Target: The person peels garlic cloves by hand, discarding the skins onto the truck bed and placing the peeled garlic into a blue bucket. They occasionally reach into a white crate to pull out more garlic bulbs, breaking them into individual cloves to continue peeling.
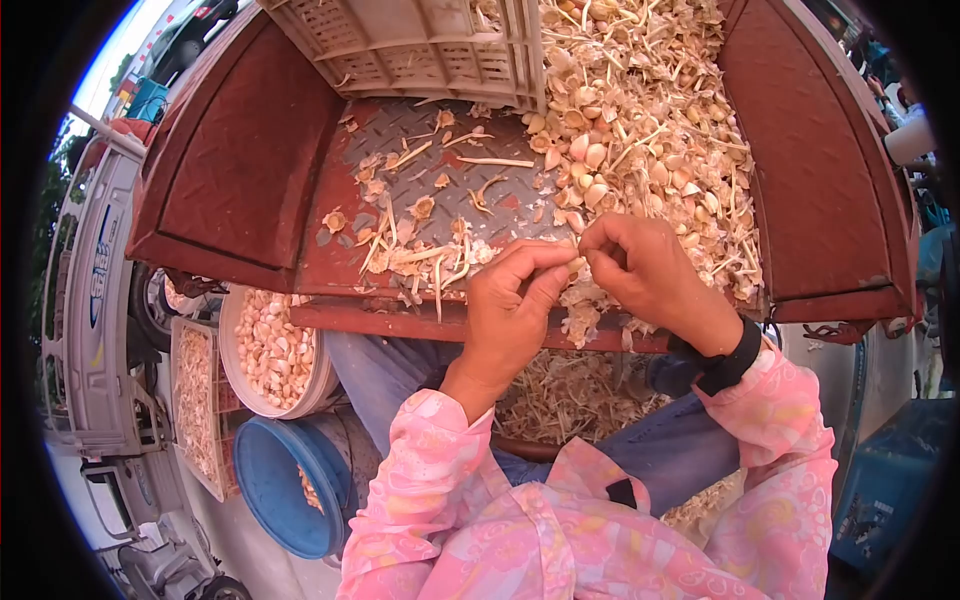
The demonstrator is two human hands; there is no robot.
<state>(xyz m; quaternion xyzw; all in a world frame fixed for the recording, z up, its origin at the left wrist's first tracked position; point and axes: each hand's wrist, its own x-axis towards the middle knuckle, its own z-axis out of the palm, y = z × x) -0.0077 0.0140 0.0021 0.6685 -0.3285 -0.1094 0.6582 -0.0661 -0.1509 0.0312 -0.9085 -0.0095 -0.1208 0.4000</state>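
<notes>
My left hand (513,305) and my right hand (650,268) meet over the front edge of a red metal truck bed. Thumb and fingers of the left are pinched on a small pale garlic clove (576,263), mostly covered by the fingertips. Curled fingers of the right press close against the same spot; what they pinch is hidden. Just beyond, a large heap of loose garlic cloves (597,155) mixed with papery skins and dry stems spreads to the back right. Stems and skin scraps (440,262) lie left of my hands.
A plastic crate (415,55) lies tipped at the back. Red side walls (235,150) flank the bed. Down left stand a white bucket of cloves (275,350), a blue bucket (285,490) and a crate of garlic (197,400). Husks (580,390) are piled between my legs.
</notes>
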